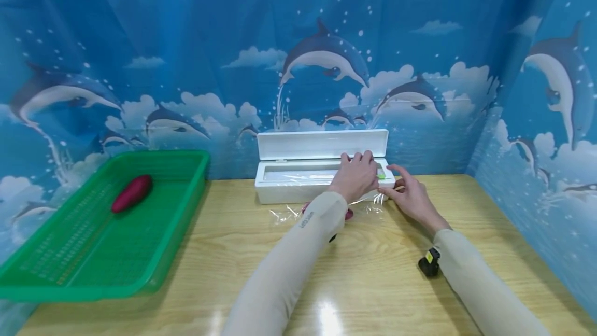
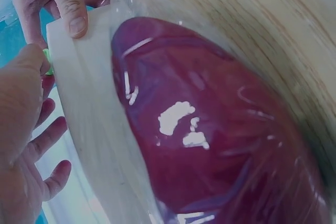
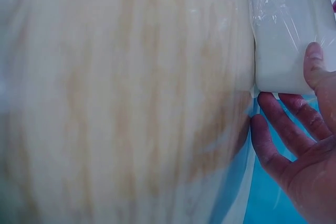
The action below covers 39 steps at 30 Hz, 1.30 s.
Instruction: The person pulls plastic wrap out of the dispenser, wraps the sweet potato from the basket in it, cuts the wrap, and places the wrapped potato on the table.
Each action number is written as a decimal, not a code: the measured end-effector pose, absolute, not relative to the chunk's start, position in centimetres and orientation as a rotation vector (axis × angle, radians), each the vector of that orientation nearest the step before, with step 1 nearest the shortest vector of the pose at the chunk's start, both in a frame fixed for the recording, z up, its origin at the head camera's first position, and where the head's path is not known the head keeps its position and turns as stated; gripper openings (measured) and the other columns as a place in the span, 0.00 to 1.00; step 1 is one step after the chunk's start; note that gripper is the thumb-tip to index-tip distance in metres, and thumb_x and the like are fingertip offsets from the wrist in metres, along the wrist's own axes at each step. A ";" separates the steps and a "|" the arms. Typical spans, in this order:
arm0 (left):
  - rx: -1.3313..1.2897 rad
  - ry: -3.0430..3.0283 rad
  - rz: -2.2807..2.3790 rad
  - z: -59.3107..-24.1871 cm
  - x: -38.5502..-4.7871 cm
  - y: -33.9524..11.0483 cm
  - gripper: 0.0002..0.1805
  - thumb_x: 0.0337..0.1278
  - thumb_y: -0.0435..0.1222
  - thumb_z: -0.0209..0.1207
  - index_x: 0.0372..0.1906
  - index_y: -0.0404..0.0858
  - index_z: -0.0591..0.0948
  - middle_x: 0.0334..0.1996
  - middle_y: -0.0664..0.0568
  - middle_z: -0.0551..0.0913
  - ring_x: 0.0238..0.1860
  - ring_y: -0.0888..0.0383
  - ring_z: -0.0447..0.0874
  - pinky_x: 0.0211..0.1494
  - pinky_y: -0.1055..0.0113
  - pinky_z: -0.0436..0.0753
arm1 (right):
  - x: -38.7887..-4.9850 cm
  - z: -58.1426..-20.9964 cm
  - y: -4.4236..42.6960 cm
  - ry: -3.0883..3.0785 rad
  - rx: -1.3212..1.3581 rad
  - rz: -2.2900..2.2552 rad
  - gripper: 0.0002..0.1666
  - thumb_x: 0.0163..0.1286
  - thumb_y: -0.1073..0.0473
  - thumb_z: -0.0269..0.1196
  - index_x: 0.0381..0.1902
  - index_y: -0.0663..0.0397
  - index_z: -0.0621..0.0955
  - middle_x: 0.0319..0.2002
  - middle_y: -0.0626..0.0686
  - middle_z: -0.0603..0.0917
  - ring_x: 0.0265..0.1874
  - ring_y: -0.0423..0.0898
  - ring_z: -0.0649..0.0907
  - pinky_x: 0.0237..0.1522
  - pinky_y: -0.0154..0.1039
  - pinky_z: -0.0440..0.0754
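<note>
"Where's the dark red vegetable (image 2: 226,93) on your feed?"

"On the counter (image 1: 373,289), just in front of the white box (image 1: 294,194), under clear film (image 1: 285,215). From the head camera I get only bits of it past the left sleeve (image 1: 289,258); the left wrist camera gives me its glossy side and the wrinkled film over it."

"And the hands?"

"I have the left hand (image 1: 356,174) pinching a green tab (image 1: 381,176) near the box's right end, its other fingers spread. The right hand (image 1: 412,198) grips that end, thumb on the front face. I'd guess it steadies the box against any pull on the tab, and that the vegetable lies so close because the film reaches it there."

"Does the right wrist view add anything?"

"It shows me fingertips at the end of the box, which the head camera half loses, but no vegetable. Only the head view plainly gives me the raised lid (image 1: 322,145) and, off left, the green basket (image 1: 160,253) with a second red vegetable (image 1: 132,193) in it."
</note>
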State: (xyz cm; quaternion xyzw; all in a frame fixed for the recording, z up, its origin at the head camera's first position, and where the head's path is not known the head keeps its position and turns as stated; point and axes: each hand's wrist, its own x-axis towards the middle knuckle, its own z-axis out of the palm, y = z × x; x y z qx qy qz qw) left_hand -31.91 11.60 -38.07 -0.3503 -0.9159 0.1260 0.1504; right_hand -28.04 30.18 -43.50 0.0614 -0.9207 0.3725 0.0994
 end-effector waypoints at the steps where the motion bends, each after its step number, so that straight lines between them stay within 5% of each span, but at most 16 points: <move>1: -1.002 -2.635 0.362 -38.1 -32.0 11.3 0.24 0.79 0.54 0.42 0.62 0.46 0.78 0.60 0.54 0.74 0.54 0.58 0.75 0.61 0.54 0.77 | -28.1 -43.5 30.0 -2.726 0.183 1.106 0.40 0.72 0.53 0.67 0.76 0.55 0.64 0.47 0.70 0.87 0.44 0.60 0.88 0.40 0.45 0.85; 12: -1.011 -2.659 0.330 -38.5 -32.4 8.5 0.23 0.78 0.54 0.43 0.63 0.47 0.76 0.58 0.55 0.76 0.56 0.57 0.77 0.64 0.52 0.78 | -27.8 -43.5 29.8 -2.740 0.187 1.051 0.42 0.73 0.51 0.66 0.77 0.56 0.62 0.47 0.71 0.87 0.45 0.62 0.87 0.44 0.54 0.84; 22: -1.189 -2.622 0.104 -38.1 -31.8 8.5 0.16 0.78 0.48 0.53 0.64 0.60 0.75 0.58 0.60 0.79 0.59 0.59 0.77 0.65 0.54 0.77 | -27.8 -43.3 29.9 -2.748 0.188 1.037 0.42 0.74 0.51 0.65 0.77 0.57 0.62 0.48 0.71 0.87 0.47 0.63 0.87 0.44 0.56 0.85; 30: -1.193 -2.640 0.126 -37.8 -31.9 8.5 0.12 0.77 0.48 0.53 0.58 0.61 0.78 0.56 0.61 0.81 0.56 0.59 0.78 0.65 0.53 0.76 | -27.8 -43.4 29.9 -2.762 0.176 1.049 0.42 0.74 0.50 0.65 0.77 0.56 0.61 0.49 0.70 0.86 0.47 0.62 0.87 0.44 0.55 0.85; 39: -1.108 -2.704 0.108 -37.6 -32.4 5.9 0.06 0.72 0.49 0.56 0.47 0.57 0.80 0.43 0.62 0.81 0.47 0.59 0.77 0.63 0.50 0.77 | -27.7 -43.2 30.0 -2.765 0.164 1.038 0.43 0.73 0.49 0.65 0.78 0.55 0.61 0.50 0.71 0.86 0.48 0.63 0.86 0.47 0.57 0.84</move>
